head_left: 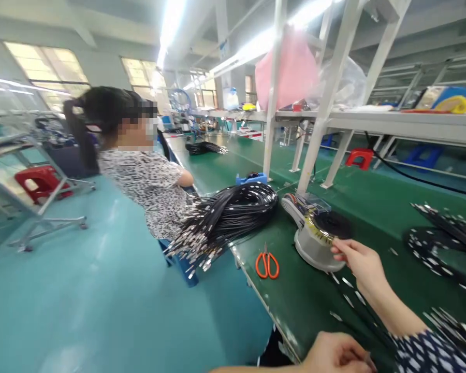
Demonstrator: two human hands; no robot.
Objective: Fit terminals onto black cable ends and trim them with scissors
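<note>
While right hand (359, 259) touches tape dispenser (320, 235), left hand (336, 355) cropped, grip unclear

No text, label, brand, number or sign can be read anywhere here. The grey round tape dispenser with a yellow band (317, 235) carries small marks on that band — they are too blurred to make out. The colourful flat packs on the white metal shelf (446, 101) show print of some kind — it is too small and soft to read.
</note>
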